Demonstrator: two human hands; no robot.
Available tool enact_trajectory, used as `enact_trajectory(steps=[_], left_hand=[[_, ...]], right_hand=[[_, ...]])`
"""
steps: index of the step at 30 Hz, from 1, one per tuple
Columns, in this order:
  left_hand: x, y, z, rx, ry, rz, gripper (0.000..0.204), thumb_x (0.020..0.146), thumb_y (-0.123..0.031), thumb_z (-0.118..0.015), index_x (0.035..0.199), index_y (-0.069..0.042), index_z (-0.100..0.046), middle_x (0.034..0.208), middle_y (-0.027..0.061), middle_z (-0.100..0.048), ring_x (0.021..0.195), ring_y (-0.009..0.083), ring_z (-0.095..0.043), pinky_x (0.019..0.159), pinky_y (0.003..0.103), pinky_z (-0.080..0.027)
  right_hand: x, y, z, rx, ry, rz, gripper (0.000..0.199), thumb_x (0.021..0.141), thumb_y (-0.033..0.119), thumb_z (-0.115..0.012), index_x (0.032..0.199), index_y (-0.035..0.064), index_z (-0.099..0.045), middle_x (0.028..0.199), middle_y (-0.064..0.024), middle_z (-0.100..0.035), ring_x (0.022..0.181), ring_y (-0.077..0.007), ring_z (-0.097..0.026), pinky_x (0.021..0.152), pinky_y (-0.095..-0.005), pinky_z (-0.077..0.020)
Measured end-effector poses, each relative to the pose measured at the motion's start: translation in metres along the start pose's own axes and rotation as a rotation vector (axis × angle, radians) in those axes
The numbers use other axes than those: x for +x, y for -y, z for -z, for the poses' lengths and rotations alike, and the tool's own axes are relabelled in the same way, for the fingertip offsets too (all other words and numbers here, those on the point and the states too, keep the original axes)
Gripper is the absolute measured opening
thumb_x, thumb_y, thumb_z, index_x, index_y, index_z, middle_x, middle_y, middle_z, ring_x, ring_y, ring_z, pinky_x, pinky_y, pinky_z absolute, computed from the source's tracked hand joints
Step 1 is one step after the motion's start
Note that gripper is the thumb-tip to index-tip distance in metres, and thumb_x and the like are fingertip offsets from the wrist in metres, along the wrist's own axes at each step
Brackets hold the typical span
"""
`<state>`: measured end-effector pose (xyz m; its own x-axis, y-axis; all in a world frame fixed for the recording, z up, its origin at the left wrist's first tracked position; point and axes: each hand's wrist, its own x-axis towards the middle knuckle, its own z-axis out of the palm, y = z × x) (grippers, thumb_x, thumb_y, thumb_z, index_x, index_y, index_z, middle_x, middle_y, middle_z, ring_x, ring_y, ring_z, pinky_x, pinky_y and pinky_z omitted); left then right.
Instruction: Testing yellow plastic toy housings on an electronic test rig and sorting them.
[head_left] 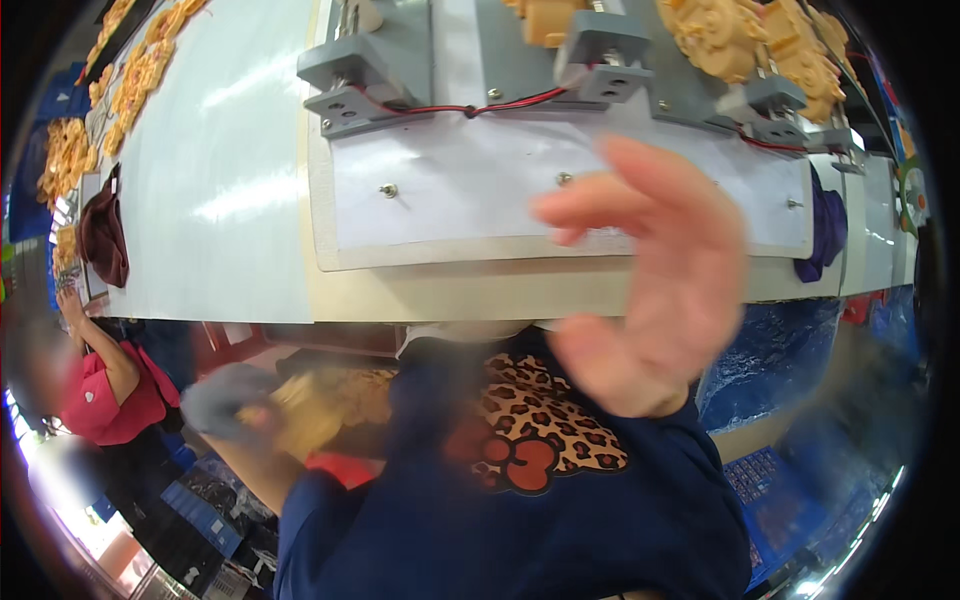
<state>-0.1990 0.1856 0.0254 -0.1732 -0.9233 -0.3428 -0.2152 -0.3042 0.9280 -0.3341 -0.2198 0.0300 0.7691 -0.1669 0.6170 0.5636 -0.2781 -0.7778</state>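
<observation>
Above the front edge of the workbench, my right hand is raised with its fingers curved, the thumb well apart and nothing between them. My left hand, in a grey glove and smeared by motion, is low on the left, beside my body. It is against a pale yellow moulded plastic part and seems to grip it; the fingertips are too blurred to make out fully. Behind that part, more tan plastic parts lie in a container below the bench edge.
Across the bench stand grey clamp fixtures with red and black wires, mounted on a white board with metal studs. Tan moulded parts sit at the back right. A purple cloth and a brown cloth hang at the sides. A co-worker is at left.
</observation>
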Motion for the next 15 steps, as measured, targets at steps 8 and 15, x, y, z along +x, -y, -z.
enact_trajectory(steps=[8,15], left_hand=[[0.056,0.181,-0.099,-0.262,-0.686,1.018,0.044,0.080,-0.018,-0.068,0.120,-0.006,-0.055,0.104,0.0094,-0.063,0.089,0.0152,-0.058,0.081,0.028,-0.046],[0.077,0.026,-0.010,-0.280,-0.125,0.146,0.028,0.085,-0.018,-0.061,0.106,0.000,-0.062,0.101,0.0117,-0.064,0.087,0.0222,-0.061,0.079,0.034,-0.049]], right_hand=[[-0.020,-0.003,0.030,-0.113,-0.066,-0.080,0.044,0.070,0.010,-0.063,0.109,-0.0085,-0.053,0.099,-0.0167,-0.059,0.084,-0.0210,-0.055,0.069,-0.0280,-0.0444],[-0.027,-0.001,0.042,-0.245,-0.139,-0.021,0.040,0.077,0.015,-0.057,0.107,-0.0094,-0.051,0.091,-0.0194,-0.057,0.080,-0.0236,-0.052,0.065,-0.0305,-0.0416]])
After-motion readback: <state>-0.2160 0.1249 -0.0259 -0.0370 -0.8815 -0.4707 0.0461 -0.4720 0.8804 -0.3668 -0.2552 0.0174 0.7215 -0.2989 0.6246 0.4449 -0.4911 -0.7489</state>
